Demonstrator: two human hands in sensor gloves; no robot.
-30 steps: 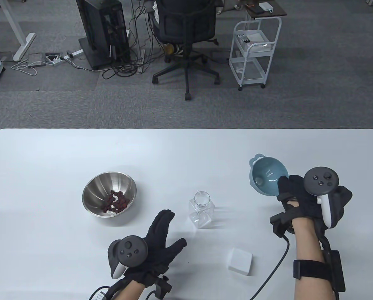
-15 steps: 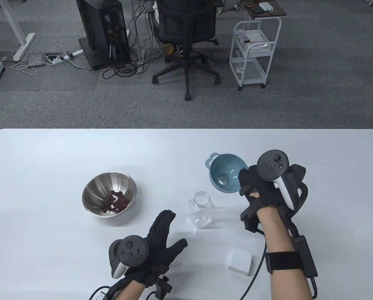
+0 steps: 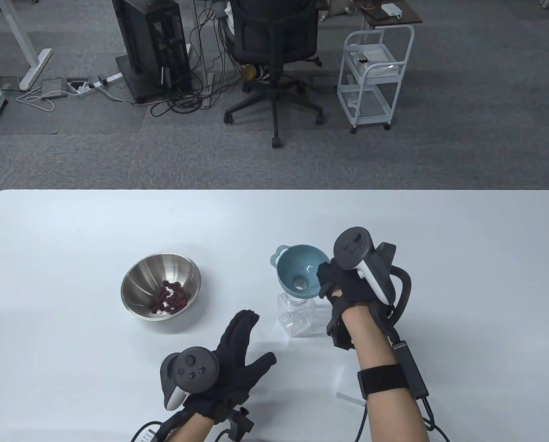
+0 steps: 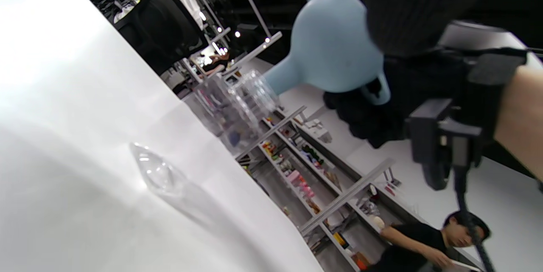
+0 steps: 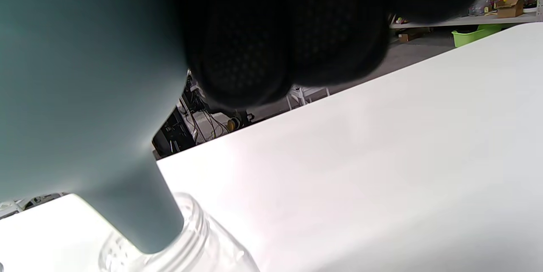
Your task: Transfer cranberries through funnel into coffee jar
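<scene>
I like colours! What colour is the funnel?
The funnel is light blue, clearest in the table view.

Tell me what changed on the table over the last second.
The right hand, gripping the blue funnel, carried it leftward until its spout reached the clear jar's mouth. The left hand, steel bowl and cranberries stayed put.

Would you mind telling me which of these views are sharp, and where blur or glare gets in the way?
Table view: sharp and evenly lit, with soft shadows under the bowl. Left wrist view: tilted, glare whitening the table; funnel fairly clear. Right wrist view: funnel and right hand blurred by closeness; jar mouth legible.
</scene>
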